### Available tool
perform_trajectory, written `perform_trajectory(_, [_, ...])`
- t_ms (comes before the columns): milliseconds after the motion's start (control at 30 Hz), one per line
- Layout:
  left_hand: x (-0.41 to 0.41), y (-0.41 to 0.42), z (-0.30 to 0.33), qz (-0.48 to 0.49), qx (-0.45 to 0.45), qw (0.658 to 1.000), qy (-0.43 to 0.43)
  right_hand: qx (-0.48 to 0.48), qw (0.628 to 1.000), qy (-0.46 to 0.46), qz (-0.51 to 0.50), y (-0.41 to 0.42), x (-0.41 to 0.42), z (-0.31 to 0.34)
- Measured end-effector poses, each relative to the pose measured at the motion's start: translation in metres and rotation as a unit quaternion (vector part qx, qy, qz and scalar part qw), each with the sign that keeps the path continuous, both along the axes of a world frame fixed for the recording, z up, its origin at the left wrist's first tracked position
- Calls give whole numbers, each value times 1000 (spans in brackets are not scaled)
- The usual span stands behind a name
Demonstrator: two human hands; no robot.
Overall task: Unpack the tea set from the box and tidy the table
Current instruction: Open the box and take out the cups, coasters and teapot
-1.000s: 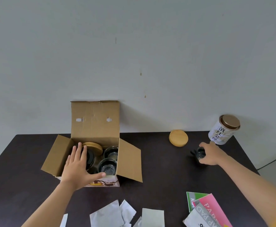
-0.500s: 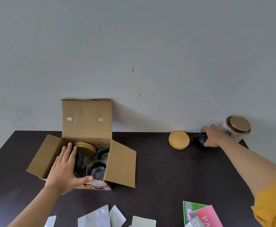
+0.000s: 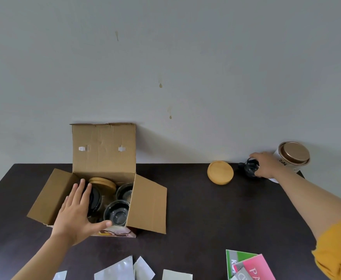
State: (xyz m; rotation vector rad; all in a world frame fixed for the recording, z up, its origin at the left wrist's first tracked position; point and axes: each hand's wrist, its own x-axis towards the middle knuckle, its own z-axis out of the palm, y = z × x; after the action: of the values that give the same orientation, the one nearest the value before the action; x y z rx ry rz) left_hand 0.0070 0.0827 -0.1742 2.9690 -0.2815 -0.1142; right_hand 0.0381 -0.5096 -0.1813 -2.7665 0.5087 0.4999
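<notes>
Both your arms are reaching forward.
Your left hand (image 3: 75,215) is lying flat, fingers spread; your right hand (image 3: 265,165) is curling closed, arm outstretched.

Box (image 3: 105,158) on table (image 3: 196,209) at my ten o'clock, back flap against wall. In box: stacked lids (image 3: 103,181) at rear, two cups (image 3: 118,213) toward right wall. My left hand (image 3: 74,215) over box opening. Loose lid (image 3: 220,172) at one o'clock; right of it small cup (image 3: 250,168) under my right hand (image 3: 266,165), probably touching table. Tin (image 3: 293,156) farther right, at table's far corner. Packets (image 3: 115,269) at six o'clock, leaflets (image 3: 248,267) at five.
</notes>
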Motion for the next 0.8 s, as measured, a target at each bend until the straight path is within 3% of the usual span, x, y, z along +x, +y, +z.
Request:
perform_trajectory(200, [1,2,-2,0,10,1000,2,47,996,-73,34,65,-24,23])
perform_trajectory(467, [-1,-1,5,-4,13,1000,-1,193,962,-159,110,243,-63,62])
perform_trajectory(633, [-4,0,8,-4,9,1000,4,257,939,-155,170,347,-54,78])
perform_trajectory(700, [-4,1,9,-7,14,1000,5,244,941,-128,194,378,-47,79])
perform_trajectory(800, [-3,2,9,-11,5,1000,13,112,959,-60,252,410,-36,79])
